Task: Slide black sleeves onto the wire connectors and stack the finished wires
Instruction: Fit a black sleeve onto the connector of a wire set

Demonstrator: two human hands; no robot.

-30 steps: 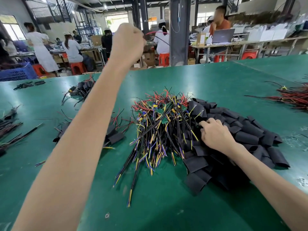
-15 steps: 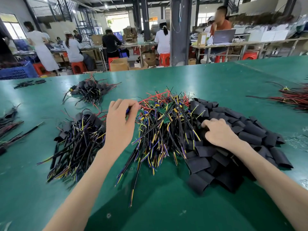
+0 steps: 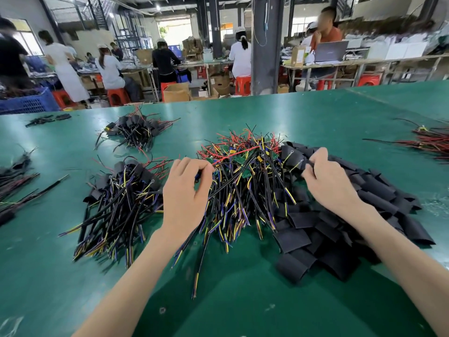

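A heap of unsleeved wires [image 3: 245,183] with small green boards and red, yellow and blue leads lies mid-table. My left hand [image 3: 184,198] is at its left edge, fingers curled and pinching a wire end. A pile of flat black sleeves [image 3: 359,215] spreads to the right of the heap. My right hand [image 3: 328,181] rests on that pile, its fingers curled round a sleeve at the pile's top left. A stack of sleeved wires [image 3: 121,203] lies to the left of my left hand.
A second sleeved bundle [image 3: 138,132] sits farther back on the green table [image 3: 243,300]. More wire bundles lie at the left edge [image 3: 14,186] and the right edge [image 3: 430,142]. Beyond the table's far edge people work at benches.
My left hand came down from high in the air to the left edge of the wire heap and closed on a wire. My right hand shifted slightly up the sleeve pile.
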